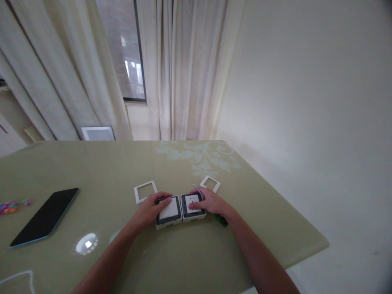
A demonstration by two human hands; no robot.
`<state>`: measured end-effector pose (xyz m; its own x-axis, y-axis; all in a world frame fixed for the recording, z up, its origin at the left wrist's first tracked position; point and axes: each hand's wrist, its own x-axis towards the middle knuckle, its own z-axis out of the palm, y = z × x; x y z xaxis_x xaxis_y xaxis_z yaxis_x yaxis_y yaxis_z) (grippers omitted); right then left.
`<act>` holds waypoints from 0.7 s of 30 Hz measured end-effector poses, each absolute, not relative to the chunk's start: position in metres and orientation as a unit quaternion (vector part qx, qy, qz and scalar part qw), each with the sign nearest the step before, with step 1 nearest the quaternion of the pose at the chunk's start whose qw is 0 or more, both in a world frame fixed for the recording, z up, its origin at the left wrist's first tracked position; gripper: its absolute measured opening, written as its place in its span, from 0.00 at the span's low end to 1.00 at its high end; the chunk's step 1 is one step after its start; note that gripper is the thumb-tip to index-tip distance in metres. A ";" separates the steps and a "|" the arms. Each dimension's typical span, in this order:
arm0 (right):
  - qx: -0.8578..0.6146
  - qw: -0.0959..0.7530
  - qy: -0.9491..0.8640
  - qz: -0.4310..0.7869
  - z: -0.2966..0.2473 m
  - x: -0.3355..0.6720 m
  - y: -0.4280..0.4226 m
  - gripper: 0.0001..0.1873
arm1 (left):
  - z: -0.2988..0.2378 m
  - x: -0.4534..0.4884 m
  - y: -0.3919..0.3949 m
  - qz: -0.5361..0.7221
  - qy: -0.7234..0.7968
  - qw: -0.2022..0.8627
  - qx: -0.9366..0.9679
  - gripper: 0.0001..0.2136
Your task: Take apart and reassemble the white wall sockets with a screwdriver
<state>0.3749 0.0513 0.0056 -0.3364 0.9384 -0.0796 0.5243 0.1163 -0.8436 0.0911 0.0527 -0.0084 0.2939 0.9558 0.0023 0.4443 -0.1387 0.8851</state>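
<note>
Two square wall units in pale mounting boxes lie side by side on the table. The left one is a wall switch [170,209] with a plain white face and a dark surround. My left hand [153,206] grips it, thumb on the face and fingers over its far-left corner. On the right is a wall socket [191,200] with slots in its white face. My right hand [210,201] holds its right side, thumb on the face. A screwdriver [221,220] is also in that hand: its metal shaft sticks out past the fingers and its dark green handle shows beneath the wrist.
One white cover frame [145,192] lies beyond my left hand, another white frame [210,183] beyond my right. A black tablet [45,218] and small colourful pieces [10,207] are at left. The glossy table [260,196] ends near a white wall at right.
</note>
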 end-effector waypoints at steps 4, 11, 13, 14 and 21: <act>-0.520 0.265 -0.706 0.401 0.004 0.377 0.052 0.30 | -0.010 0.093 0.052 0.318 0.511 0.403 0.689 0.23; -0.571 0.407 -0.650 0.295 0.010 0.395 0.060 0.23 | -0.011 0.078 0.062 0.354 0.548 0.314 0.690 0.25; -0.579 0.464 -0.618 0.259 0.010 0.398 0.060 0.26 | -0.014 0.065 0.068 0.358 0.574 0.270 0.685 0.24; -0.581 0.489 -0.604 0.242 0.010 0.399 0.059 0.28 | -0.017 0.059 0.071 0.358 0.586 0.249 0.683 0.23; -0.571 0.522 -0.599 0.209 -0.008 0.384 0.057 0.30 | -0.025 0.026 0.084 0.368 0.616 0.142 0.682 0.19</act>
<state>0.3838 0.0565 -0.0076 0.1959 0.9012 0.3865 0.4654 0.2615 -0.8456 0.0263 0.0838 -0.0247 -0.0284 0.9448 0.3264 0.7356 -0.2013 0.6468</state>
